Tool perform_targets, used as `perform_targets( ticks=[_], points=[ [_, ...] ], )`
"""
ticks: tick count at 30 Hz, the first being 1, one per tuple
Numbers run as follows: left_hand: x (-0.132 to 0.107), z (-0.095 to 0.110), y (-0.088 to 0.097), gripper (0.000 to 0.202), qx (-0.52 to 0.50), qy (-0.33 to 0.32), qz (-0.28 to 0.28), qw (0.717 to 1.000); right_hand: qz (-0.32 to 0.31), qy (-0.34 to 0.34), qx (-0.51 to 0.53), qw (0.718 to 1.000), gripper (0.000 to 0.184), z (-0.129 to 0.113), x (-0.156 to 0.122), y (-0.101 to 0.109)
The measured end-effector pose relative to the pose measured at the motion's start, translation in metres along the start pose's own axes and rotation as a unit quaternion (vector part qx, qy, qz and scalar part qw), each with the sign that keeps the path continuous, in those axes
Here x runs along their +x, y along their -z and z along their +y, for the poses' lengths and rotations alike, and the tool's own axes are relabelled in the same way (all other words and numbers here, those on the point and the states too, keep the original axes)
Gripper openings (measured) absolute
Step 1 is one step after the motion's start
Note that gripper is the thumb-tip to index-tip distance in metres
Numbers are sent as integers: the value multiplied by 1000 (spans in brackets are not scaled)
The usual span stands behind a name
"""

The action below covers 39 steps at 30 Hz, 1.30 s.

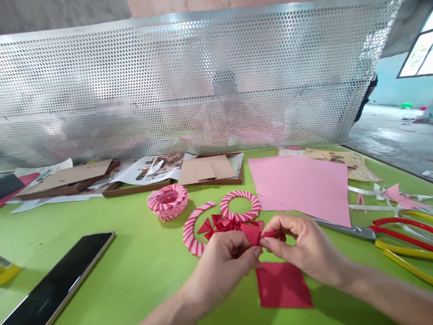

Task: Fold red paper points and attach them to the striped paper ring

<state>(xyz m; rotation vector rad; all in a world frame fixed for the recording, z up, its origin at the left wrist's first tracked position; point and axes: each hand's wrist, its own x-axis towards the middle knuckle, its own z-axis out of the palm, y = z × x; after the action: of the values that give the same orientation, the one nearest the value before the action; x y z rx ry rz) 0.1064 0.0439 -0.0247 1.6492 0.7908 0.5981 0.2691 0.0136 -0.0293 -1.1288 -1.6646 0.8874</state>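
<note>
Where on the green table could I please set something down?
Bare green lies between the tablet and striped rings, and before the cardboard trays. Crowded around the left hand and right hand pinching red paper, the pink sheet, scissors.

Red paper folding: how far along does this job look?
Looks done: a striped woven bowl, a striped ring, a half ring and a small heap of folded red pieces lie on the green table. In hand: the left hand and right hand pinch one red piece, partly folded. Probably left: a flat red square lies unfolded, and a pink sheet lies flat.
</note>
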Motion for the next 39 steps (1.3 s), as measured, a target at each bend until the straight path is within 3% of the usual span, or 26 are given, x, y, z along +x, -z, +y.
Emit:
perform_targets(
  ticks=[14, 17, 19, 23, 34, 39],
  points=[
    [0, 0, -1, 19, 4, 1, 19, 1000, -1, 10, -5, 1000, 6, 2, 0, -2],
    [0, 1, -1, 17, -36, 6, 28, 999, 9, 4, 20, 1000, 3, 2, 0, -3],
    [0, 2, -1, 16, -82, 9, 33, 996, 14, -9, 51, 999, 12, 0, 1, -3],
    [-1, 3, -1, 17, -151, 11, 40, 988, -28, -33, 110, 993, 20, 1, 0, -5],
    [0, 1, -2, 19, -147, 2, 8, 989, -24, -57, 253, 965, 12, 2, -2, -15],
    [1, 2, -2, 20, -138, 14, 0, 990, 3, -65, 216, 974, 19, -1, -1, -12]
  ],
)
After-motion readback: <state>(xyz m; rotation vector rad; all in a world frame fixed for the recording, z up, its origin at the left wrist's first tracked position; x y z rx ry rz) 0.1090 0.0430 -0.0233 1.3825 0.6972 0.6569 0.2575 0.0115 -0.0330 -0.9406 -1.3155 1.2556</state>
